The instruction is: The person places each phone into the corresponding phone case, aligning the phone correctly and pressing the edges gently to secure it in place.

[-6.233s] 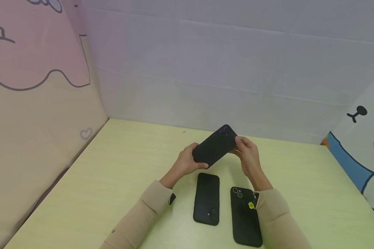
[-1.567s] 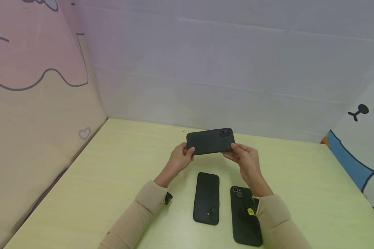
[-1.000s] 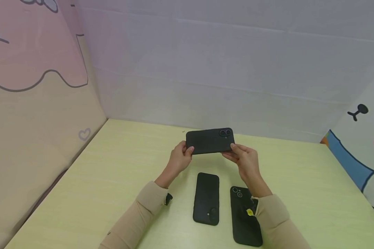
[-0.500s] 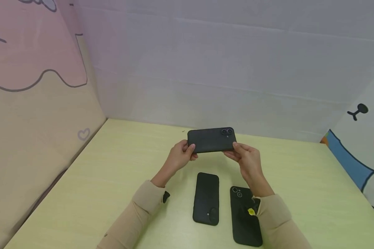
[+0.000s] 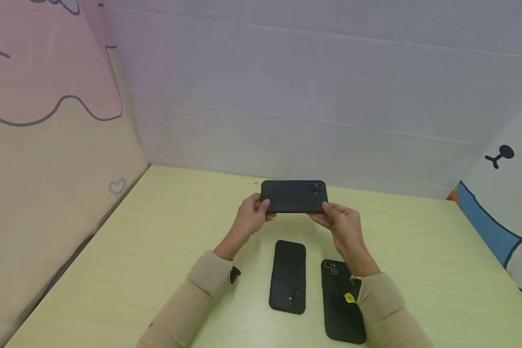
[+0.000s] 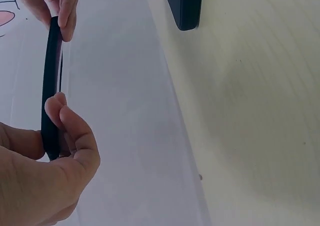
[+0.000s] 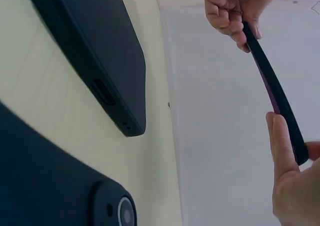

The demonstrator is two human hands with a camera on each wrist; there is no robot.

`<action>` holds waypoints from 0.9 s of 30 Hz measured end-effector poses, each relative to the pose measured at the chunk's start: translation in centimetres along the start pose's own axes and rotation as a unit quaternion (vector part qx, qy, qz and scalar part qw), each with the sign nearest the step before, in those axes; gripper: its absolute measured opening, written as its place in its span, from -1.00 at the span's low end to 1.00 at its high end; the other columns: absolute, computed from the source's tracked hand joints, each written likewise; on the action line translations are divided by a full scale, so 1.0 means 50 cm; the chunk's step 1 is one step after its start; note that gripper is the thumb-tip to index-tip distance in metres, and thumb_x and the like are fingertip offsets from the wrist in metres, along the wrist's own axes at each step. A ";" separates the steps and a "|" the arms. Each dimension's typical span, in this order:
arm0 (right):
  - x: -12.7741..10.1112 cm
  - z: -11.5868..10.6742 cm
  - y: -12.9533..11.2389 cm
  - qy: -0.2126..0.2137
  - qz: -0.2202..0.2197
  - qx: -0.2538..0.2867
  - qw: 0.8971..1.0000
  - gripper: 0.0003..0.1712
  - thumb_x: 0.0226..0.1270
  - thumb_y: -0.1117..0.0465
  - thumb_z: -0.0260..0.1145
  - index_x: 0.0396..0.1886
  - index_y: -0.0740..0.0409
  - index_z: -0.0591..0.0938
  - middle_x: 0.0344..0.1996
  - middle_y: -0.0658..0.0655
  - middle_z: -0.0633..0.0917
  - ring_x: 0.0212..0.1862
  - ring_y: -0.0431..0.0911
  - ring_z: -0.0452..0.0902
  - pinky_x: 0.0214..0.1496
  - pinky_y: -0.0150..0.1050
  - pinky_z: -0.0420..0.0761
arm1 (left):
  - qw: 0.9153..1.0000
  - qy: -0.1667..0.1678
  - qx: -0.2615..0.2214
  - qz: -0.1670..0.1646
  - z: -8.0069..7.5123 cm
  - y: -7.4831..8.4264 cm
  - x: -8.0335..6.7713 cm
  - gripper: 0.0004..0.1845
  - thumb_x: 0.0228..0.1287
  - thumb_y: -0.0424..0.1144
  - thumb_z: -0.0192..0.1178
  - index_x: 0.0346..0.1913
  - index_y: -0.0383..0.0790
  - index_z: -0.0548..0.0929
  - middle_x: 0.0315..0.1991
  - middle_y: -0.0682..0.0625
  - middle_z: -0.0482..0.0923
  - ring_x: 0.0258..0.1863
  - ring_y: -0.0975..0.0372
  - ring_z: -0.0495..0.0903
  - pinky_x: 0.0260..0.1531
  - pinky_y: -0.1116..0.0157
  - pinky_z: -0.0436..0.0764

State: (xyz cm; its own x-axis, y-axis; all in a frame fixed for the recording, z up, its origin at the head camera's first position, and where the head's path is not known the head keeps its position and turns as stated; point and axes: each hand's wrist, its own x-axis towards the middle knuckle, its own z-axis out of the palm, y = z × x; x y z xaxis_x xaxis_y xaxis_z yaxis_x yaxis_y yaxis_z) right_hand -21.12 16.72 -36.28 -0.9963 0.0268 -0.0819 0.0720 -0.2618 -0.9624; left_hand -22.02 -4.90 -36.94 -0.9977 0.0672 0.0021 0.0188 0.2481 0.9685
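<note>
In the head view, a phone in a black case (image 5: pixel 289 197) is held up lengthwise over the far part of the table, its two-lens camera at the right end. My left hand (image 5: pixel 249 217) pinches its left end, thumb on the back face. At the other end, the thumb and fingers of my right hand (image 5: pixel 347 229) grip the lower corner. From the right wrist, the black case (image 7: pixel 280 95) appears edge-on and slightly bowed, with a purplish strip along its inner side. Its front face is hidden from the head camera.
Below the hands, a second black phone (image 5: pixel 288 278) lies with its camera end toward me. Another black phone (image 5: pixel 342 309) with silver-ringed lenses lies right of it, partly under my right sleeve (image 5: pixel 380 297). A pale wall (image 5: pixel 287 96) rises behind the yellow table (image 5: pixel 165 232).
The held phone was slanted several seconds ago and is now level, and my left hand has shifted from its lower end to a pinch at its left end. Over the last second, little has moved.
</note>
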 end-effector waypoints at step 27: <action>-0.003 0.007 0.012 -0.102 0.006 -0.039 0.994 -0.48 0.37 0.24 0.09 0.17 0.50 0.25 -0.37 -0.07 0.70 -0.34 -0.13 0.70 -0.14 -0.23 0.62 | 0.982 0.039 -0.183 -0.017 0.027 -0.007 0.011 -0.74 0.38 -0.25 -0.03 -0.14 -0.45 0.48 -0.38 -0.19 0.63 -0.35 0.08 0.65 -0.21 0.29 0.62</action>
State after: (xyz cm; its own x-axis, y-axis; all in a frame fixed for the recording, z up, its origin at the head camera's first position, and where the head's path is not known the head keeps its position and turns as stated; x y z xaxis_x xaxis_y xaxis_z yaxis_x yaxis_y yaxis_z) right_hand -20.95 16.22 -36.74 -0.9836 -0.1739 -0.0473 0.0800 -0.1858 -0.9793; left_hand -22.51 -3.66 -37.60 -0.9996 -0.0125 -0.0259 -0.0243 -0.1157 0.9930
